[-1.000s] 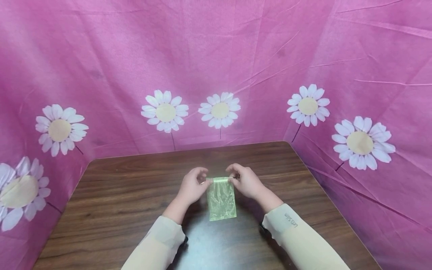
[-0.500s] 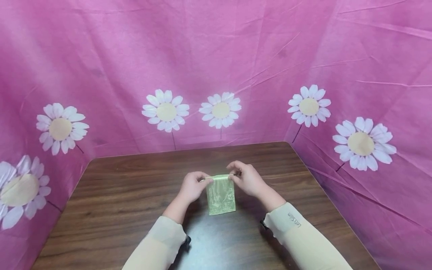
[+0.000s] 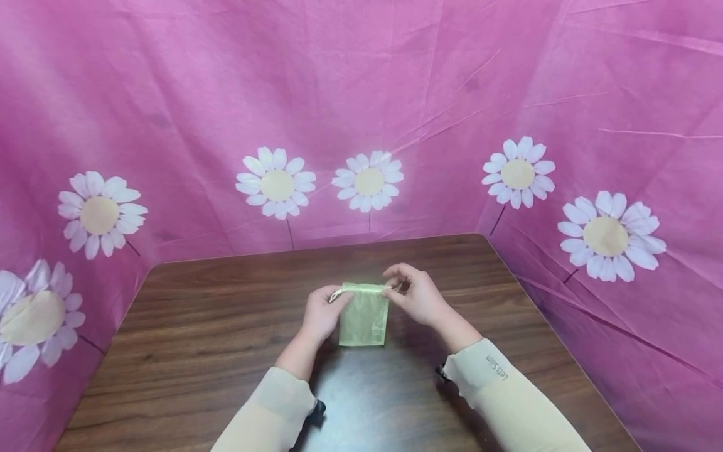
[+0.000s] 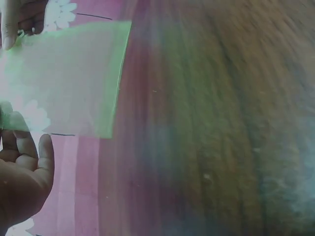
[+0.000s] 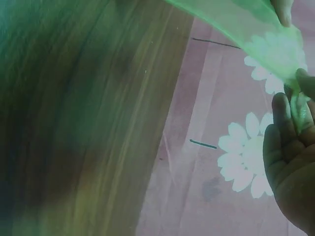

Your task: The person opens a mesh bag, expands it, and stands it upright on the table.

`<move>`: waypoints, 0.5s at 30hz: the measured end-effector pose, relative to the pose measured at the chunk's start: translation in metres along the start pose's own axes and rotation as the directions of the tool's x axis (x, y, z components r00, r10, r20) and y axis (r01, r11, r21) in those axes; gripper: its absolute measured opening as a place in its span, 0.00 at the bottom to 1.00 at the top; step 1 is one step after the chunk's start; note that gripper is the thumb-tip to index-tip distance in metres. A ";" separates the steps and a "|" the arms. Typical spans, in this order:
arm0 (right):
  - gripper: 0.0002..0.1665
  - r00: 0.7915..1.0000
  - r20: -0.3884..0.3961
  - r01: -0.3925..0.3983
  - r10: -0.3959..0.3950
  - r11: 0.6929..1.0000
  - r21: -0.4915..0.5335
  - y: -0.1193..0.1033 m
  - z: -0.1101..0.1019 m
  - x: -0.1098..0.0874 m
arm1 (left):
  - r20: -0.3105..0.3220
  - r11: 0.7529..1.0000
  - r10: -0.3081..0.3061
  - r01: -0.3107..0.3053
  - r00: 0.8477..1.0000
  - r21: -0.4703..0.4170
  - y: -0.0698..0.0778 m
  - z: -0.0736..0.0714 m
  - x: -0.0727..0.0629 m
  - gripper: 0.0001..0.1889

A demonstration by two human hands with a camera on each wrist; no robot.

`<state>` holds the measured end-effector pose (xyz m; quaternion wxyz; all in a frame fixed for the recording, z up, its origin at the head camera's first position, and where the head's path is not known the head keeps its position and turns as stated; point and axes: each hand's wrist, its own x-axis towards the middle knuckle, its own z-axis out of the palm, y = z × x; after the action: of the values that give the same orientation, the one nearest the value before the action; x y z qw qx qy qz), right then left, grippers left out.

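Note:
A small sheer green drawstring pouch point(image 3: 364, 320) hangs by its gathered top edge between both hands, above the table. At its upper left corner my left hand point(image 3: 323, 314) pinches it between thumb and fingers, and a short pale cord loop point(image 3: 336, 294) sticks out there. My right hand point(image 3: 420, 300) pinches the opposite top corner. In the left wrist view the pouch point(image 4: 74, 78) looks flat and see-through, with my left hand point(image 4: 27, 172) below it. The right wrist view has a twisted green end between thumb and fingers of my right hand point(image 5: 295, 162).
A dark wood-grain table point(image 3: 198, 326) lies under both hands. Behind it and on both sides hangs a pink cloth point(image 3: 361, 75) printed with white daisies. Both forearms wear pale sleeves, with dark wrist devices point(image 3: 318, 411) at the cuffs.
Both hands have lifted the pouch slightly, and it has shifted a little to the left. A cord loop now shows at my left fingers. Both hands keep their pinch.

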<state>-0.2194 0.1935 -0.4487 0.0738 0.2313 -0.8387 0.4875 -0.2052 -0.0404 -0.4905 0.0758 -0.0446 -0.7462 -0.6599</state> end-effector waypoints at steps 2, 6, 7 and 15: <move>0.25 0.999 -0.012 -0.046 0.048 0.988 0.146 0.003 0.001 -0.001 | -0.033 1.000 0.016 -0.016 0.999 -0.023 0.005 0.000 0.000 0.07; 0.30 0.993 -0.011 -0.106 0.120 0.911 0.398 0.011 0.006 -0.002 | -0.056 0.998 0.014 -0.018 0.998 -0.067 0.013 -0.002 0.002 0.07; 0.29 0.991 -0.005 -0.116 0.131 0.896 0.429 0.011 0.007 -0.003 | -0.059 0.997 0.014 -0.018 0.998 -0.070 0.015 -0.002 0.002 0.07; 0.10 0.984 -0.036 -0.148 0.174 0.915 0.375 0.012 0.012 -0.005 | -0.065 0.997 -0.003 -0.003 0.998 -0.083 0.021 -0.002 0.003 0.08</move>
<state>-0.2191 0.1900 -0.4659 0.0170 0.1543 -0.7447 0.6491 -0.2049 -0.0393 -0.4693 0.0982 -0.0261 -0.7152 -0.6915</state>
